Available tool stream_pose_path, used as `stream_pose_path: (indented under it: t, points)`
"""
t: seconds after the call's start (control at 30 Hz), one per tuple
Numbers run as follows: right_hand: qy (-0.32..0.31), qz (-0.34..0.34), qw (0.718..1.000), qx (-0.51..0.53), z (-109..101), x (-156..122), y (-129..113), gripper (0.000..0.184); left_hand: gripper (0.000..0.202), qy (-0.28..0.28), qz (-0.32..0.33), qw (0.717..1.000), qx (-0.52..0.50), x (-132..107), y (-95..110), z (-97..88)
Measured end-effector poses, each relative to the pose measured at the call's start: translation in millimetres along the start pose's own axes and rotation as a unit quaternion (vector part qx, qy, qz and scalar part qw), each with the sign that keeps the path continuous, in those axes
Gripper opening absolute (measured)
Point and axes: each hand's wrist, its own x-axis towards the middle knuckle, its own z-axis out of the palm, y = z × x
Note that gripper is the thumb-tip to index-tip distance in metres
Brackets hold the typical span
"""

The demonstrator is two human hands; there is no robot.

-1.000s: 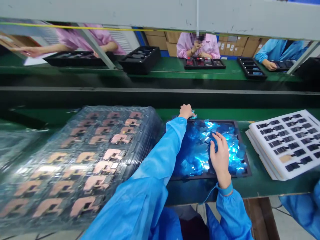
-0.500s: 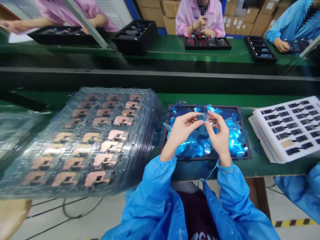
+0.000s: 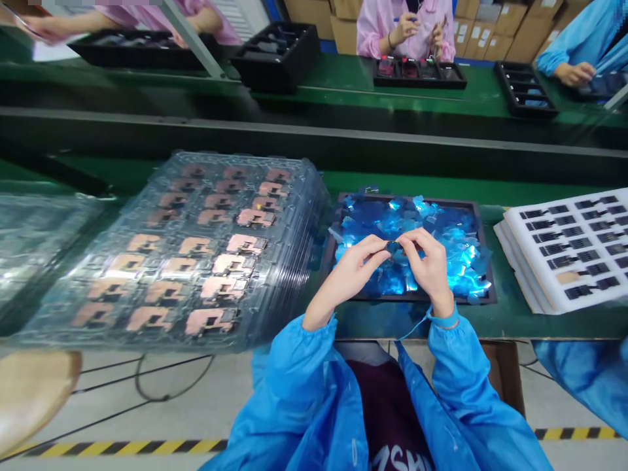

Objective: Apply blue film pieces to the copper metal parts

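In the head view, the left hand (image 3: 357,263) and the right hand (image 3: 426,263) meet above a shallow, dark rectangular tray (image 3: 328,261), thumbs and forefingers pinching a small dark flat piece (image 3: 392,247) between them. The fingertips cover most of this piece, so its full outline and any markings cannot be made out; it is held over the middle of the tray, above a loose heap of shiny, translucent blue film pieces (image 3: 375,214). Glare blurs where one film piece ends and another begins, and the forearms and hands hide part of the near side. A blue wristband (image 3: 445,319) with a thin cord circles the right wrist.

Left of the tray stands a tall stack of clear plastic trays (image 3: 289,281), the top one bearing rows of pinkish-copper flat parts (image 3: 213,320); reflections obscure several. Further left, more clear plastic (image 3: 39,229) is blurred and cut off by the picture's edge. To the right, a stack of white foam trays (image 3: 554,294) holding black flat parts (image 3: 606,283) is likewise cropped. Across the green bench (image 3: 353,180), a person in pink (image 3: 367,29) is cut off at the top.
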Motion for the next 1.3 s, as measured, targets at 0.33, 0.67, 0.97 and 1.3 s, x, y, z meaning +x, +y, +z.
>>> stream_pose_path:
  t: [0.33, 0.67, 0.97, 1.3]
  points:
    - [0.045, -0.053, 0.988, -0.140, 13, -8, 1, 0.017, 0.043, 0.148, -0.154, 0.959, -0.187, -3, -26, 16.5]
    - [0.029, -0.070, 0.979, -0.191, 11, -9, 3, 0.019, 0.040, 0.139, -0.165, 0.946, -0.241, 0, -34, 15.6]
    - [-0.042, -0.125, 0.974, -0.184, 5, -11, 5, 0.019, 0.037, 0.165, -0.165, 0.858, -0.458, 6, -46, 19.7]
    - [0.097, 0.000, 0.994, -0.041, 15, -14, 4, 0.014, 0.039, 0.359, -0.111, 0.837, -0.397, 7, -29, 10.3]
